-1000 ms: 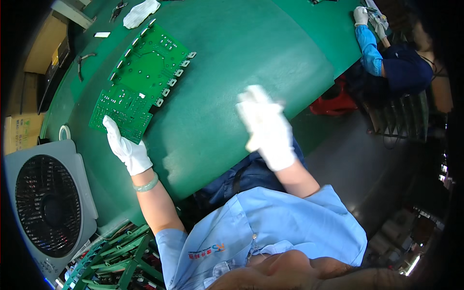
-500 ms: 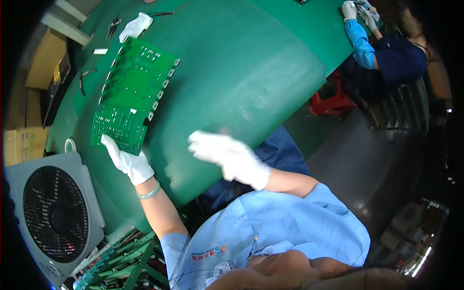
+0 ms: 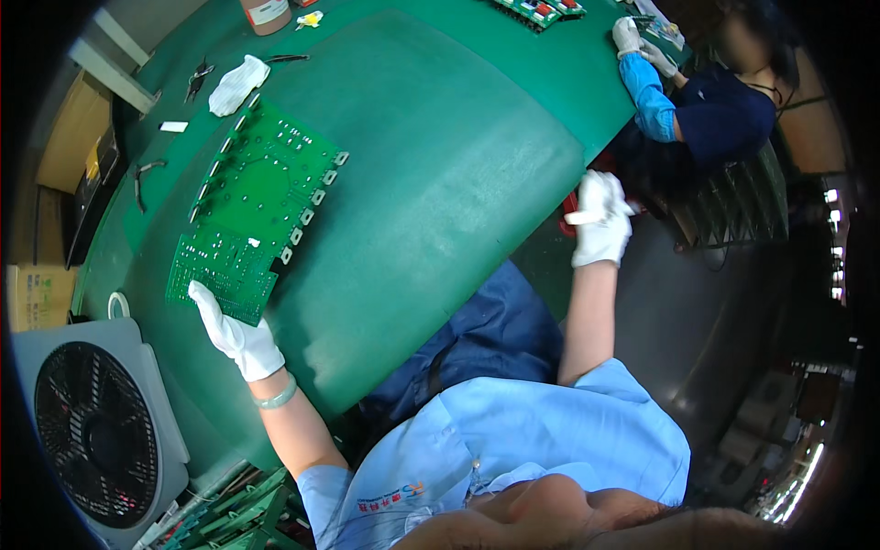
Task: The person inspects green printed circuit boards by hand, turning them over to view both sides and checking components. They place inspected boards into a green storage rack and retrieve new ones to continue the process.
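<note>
A large green circuit board (image 3: pixel 252 188) is tilted over the left part of the green table, with a row of metal-tabbed parts along its left edge and pale connectors along its right. My left hand (image 3: pixel 240 341), in a white glove, grips the board's near edge; the thumb lies on top and the other fingers are hidden beneath. Past the table's right edge, my white-gloved right hand (image 3: pixel 601 225) is raised, away from the board. Motion blurs its fingers, so I cannot make out whether they hold anything.
A grey box fan (image 3: pixel 101 431) stands at the left. Beyond the board lie a white glove (image 3: pixel 239 85), a white roll of tape (image 3: pixel 117 305) nearer, and dark pliers (image 3: pixel 142 183). Populated boards (image 3: pixel 536 11) sit at the far edge. A co-worker (image 3: pixel 715 110) sits at far right.
My right hand has swung right, from above the table's near edge to past its right edge. The left hand still grips the circuit board. The whole view has shifted slightly.
</note>
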{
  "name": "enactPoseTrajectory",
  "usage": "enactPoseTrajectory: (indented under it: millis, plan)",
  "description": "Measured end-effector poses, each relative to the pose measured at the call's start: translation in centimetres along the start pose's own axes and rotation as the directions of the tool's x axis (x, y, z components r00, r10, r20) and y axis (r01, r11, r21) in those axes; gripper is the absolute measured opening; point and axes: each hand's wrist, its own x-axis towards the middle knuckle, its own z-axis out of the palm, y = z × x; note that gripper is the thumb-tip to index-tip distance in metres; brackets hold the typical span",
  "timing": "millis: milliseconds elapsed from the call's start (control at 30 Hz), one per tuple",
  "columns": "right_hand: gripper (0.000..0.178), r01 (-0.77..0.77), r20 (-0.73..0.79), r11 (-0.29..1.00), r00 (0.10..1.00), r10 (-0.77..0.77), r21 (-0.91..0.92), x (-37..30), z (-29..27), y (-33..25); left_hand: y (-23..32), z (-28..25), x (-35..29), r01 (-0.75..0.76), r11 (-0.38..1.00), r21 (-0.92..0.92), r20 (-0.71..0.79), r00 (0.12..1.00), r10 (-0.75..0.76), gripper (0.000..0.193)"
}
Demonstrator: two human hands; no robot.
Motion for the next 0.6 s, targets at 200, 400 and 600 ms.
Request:
enactPoseTrajectory:
  millis: [200,400,600]
  plan:
    - [0.036,0.019,0.097,0.995,0.995,-0.009,-0.096,-3.0,5.7,0.5,0.5,-0.1,-0.2,0.019,1.0,-0.023,-0.039,0.999,-0.02,0.05]
    - [0.045,-0.808,0.544,0.578,0.436,0.717,-0.114,-9.2,12.2,11.3,0.3,0.7,-0.1,-0.005,0.999,0.054,0.016,1.0,0.004,0.05]
    - [0.033,-0.564,0.272,0.825,0.787,0.553,-0.046,0.5,14.7,12.5,0.0,-0.6,0.2,0.005,0.999,0.048,0.04,0.999,-0.007,0.052]
